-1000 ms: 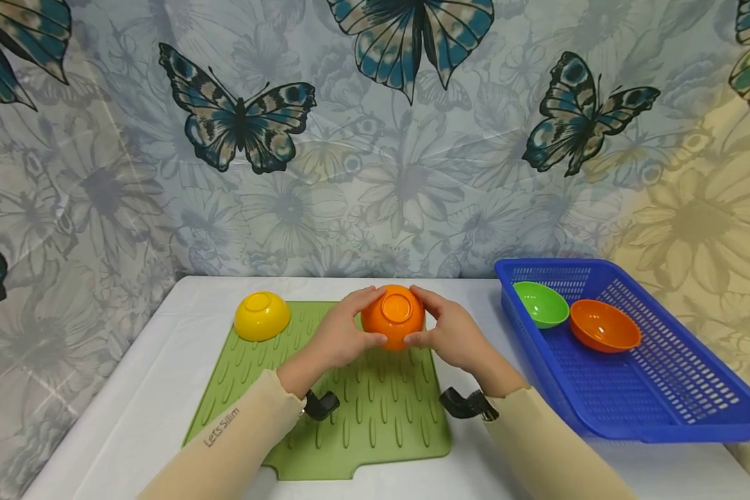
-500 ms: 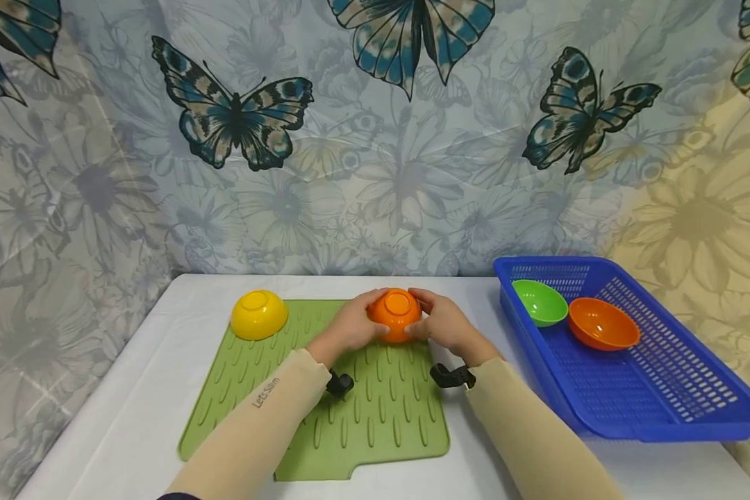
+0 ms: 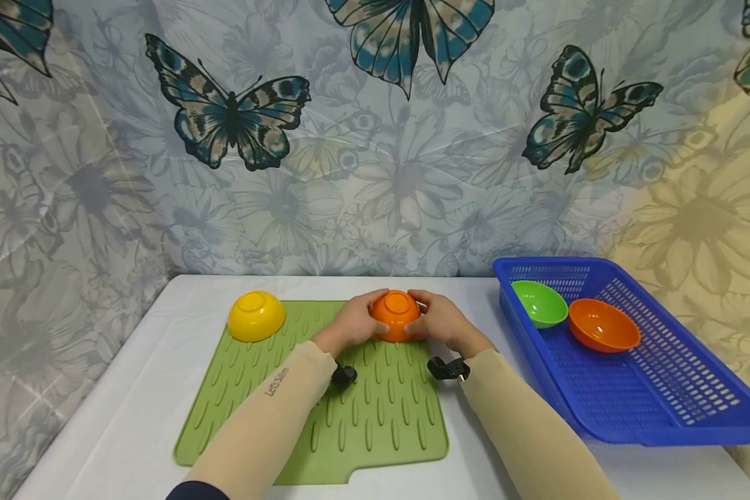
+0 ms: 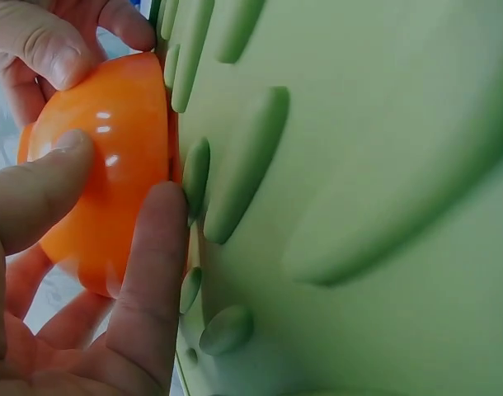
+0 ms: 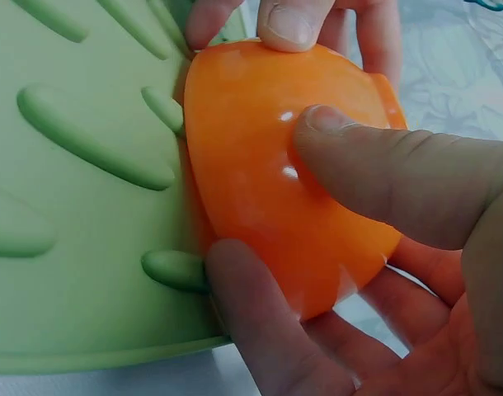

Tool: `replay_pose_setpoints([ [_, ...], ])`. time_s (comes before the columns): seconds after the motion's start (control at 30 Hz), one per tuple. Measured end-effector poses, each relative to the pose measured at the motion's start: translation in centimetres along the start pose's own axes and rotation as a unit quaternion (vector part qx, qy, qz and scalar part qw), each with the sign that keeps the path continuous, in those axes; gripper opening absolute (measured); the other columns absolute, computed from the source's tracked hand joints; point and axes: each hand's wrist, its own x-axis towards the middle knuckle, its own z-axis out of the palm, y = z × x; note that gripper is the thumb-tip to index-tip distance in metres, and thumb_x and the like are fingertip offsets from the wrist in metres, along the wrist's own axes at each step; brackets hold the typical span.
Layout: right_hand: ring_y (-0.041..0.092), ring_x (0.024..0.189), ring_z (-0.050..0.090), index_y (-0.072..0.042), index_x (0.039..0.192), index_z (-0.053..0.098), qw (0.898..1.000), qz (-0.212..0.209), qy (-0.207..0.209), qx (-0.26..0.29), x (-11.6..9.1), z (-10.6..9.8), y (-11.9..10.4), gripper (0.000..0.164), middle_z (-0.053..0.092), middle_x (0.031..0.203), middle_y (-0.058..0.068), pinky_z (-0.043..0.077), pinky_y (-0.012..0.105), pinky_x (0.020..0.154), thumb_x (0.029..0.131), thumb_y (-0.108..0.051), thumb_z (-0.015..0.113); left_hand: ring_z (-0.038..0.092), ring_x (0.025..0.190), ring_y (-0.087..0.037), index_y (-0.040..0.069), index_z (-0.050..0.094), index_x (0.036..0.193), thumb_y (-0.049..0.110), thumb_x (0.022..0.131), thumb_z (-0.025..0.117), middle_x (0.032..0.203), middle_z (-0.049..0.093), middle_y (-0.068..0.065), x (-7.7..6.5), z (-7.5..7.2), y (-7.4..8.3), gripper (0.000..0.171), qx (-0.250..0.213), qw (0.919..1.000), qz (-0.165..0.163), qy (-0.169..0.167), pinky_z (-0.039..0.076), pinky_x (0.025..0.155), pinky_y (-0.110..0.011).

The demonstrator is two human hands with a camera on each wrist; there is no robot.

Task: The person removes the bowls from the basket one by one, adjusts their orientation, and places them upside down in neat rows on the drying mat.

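Note:
An orange bowl (image 3: 396, 314) stands upside down at the back right of the green ridged mat (image 3: 375, 410), its foot ring facing up. My left hand (image 3: 354, 321) grips its left side, thumb on the near wall and fingers round the side. From the right, my right hand (image 3: 442, 321) holds it in the same manner. Both wrist views show the bowl's rim right at the mat's ridges, with the fingertips beside it. A yellow bowl (image 3: 256, 317) rests upside down at the mat's back left corner.
To the right stands a blue perforated basket (image 3: 625, 403). Inside it are a green bowl (image 3: 540, 304) and another orange bowl (image 3: 603, 325), both with their openings up. A white cloth (image 3: 119, 389) covers the table, and a butterfly-patterned curtain (image 3: 406, 173) hangs behind.
Both hands have lowered the orange bowl onto the mat and moved it slightly away from the person. The yellow bowl and the basket have stayed in place.

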Motion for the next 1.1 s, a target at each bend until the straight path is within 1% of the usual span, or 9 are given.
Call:
replay_pose_setpoints([
  [0.17,0.035,0.140,0.035,-0.006,0.153,0.040,1.000,0.002,0.000,-0.015,0.17,0.00,-0.01,0.085,0.042,0.152,0.015,0.035,0.049,0.110,0.079,-0.006,0.083,0.052,0.121,-0.025,0.022,0.043,0.153,0.008,0.085,0.079,0.143,0.052,-0.011,0.17,0.02,-0.14,0.078,-0.018,0.9998,-0.010,-0.004,0.046,0.098,-0.041],
  [0.3,0.033,0.140,0.035,-0.006,0.153,0.039,1.000,-0.002,0.003,-0.012,0.28,0.06,0.13,0.084,0.042,0.152,0.015,0.034,0.048,0.110,0.080,-0.005,0.082,0.052,0.122,-0.026,0.022,0.042,0.154,0.009,0.085,0.078,0.144,0.051,-0.011,0.26,0.08,-0.15,0.078,-0.008,0.9999,-0.011,-0.002,0.044,0.100,-0.042],
  [0.4,0.032,0.140,0.037,-0.005,0.152,0.040,1.000,-0.003,0.006,-0.006,0.32,0.19,0.21,0.082,0.043,0.151,0.016,0.038,0.046,0.108,0.081,-0.005,0.080,0.052,0.121,-0.025,0.021,0.040,0.155,0.010,0.087,0.076,0.146,0.050,-0.011,0.29,0.17,-0.17,0.078,-0.001,0.9999,-0.015,-0.002,0.045,0.099,-0.041],
  [0.47,0.031,0.139,0.038,-0.005,0.152,0.041,1.000,0.000,0.009,-0.004,0.31,0.31,0.18,0.080,0.043,0.151,0.017,0.041,0.045,0.106,0.082,-0.005,0.080,0.052,0.120,-0.025,0.020,0.038,0.156,0.010,0.088,0.076,0.147,0.048,-0.011,0.29,0.28,-0.22,0.078,-0.009,0.9998,-0.019,-0.003,0.048,0.095,-0.039],
  [0.53,0.031,0.139,0.038,-0.005,0.152,0.041,1.000,0.003,0.011,-0.003,0.32,0.41,0.16,0.079,0.043,0.150,0.018,0.043,0.044,0.104,0.083,-0.005,0.079,0.052,0.121,-0.025,0.020,0.037,0.156,0.010,0.089,0.075,0.148,0.047,-0.011,0.28,0.39,-0.21,0.078,-0.011,0.9998,-0.019,-0.001,0.048,0.094,-0.039],
  [0.7,0.033,0.139,0.038,-0.005,0.152,0.041,1.000,0.013,0.017,0.002,0.38,0.56,0.16,0.078,0.042,0.151,0.019,0.050,0.040,0.096,0.084,-0.004,0.079,0.049,0.127,-0.026,0.020,0.039,0.155,0.008,0.089,0.073,0.150,0.045,-0.010,0.23,0.47,-0.16,0.076,-0.005,1.0000,-0.001,0.005,0.042,0.102,-0.042],
  [0.77,0.033,0.138,0.038,-0.005,0.152,0.041,1.000,0.014,0.020,0.002,0.42,0.62,0.19,0.078,0.042,0.151,0.019,0.051,0.040,0.094,0.083,-0.003,0.079,0.049,0.126,-0.027,0.019,0.039,0.155,0.007,0.089,0.073,0.149,0.046,-0.011,0.24,0.44,-0.21,0.075,-0.008,1.0000,0.003,0.004,0.042,0.103,-0.043],
  [0.97,0.033,0.138,0.039,-0.005,0.151,0.043,0.999,0.011,0.030,-0.025,0.43,0.76,-0.01,0.077,0.044,0.150,0.019,0.044,0.044,0.103,0.084,-0.005,0.079,0.054,0.113,-0.027,0.015,0.038,0.155,0.006,0.088,0.072,0.146,0.048,-0.012,0.30,0.28,-0.15,0.075,-0.006,0.9999,0.010,-0.007,0.047,0.095,-0.040],
  [1.1,0.033,0.138,0.039,-0.005,0.151,0.043,0.999,0.012,0.034,-0.039,0.41,0.88,-0.18,0.076,0.044,0.149,0.019,0.041,0.046,0.105,0.084,-0.005,0.079,0.053,0.121,-0.027,0.010,0.037,0.155,0.010,0.089,0.074,0.146,0.047,-0.012,0.25,0.28,0.05,0.075,0.016,0.9995,0.027,-0.006,0.045,0.101,-0.041],
])
